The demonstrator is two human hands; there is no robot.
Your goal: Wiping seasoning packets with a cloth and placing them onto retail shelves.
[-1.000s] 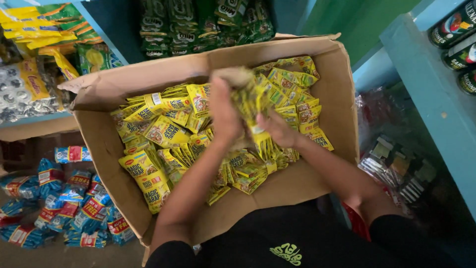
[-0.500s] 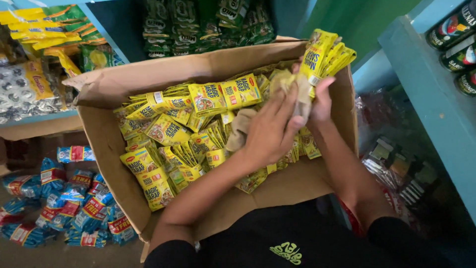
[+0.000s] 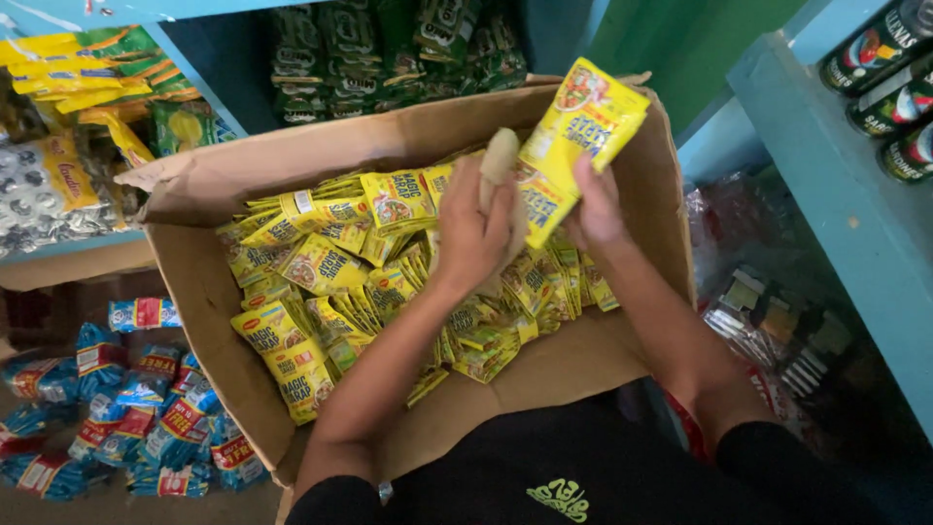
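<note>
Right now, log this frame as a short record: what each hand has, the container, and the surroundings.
left hand: left hand over the box, closed on a pale beige object that I cannot identify
right hand: right hand in a grip on yellow sachets lifted above the box
container: open cardboard box, filled with loose yellow sachets of the same kind
left of box: blue packets piled low down
behind box: green packets on a shelf
right edge: cans on a blue shelf

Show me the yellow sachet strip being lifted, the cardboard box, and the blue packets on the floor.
yellow sachet strip (image 3: 583,122): head view, front of top sachet.
cardboard box (image 3: 209,282): head view, bare left inner wall.
blue packets (image 3: 155,418): head view, middle of pile.
</note>
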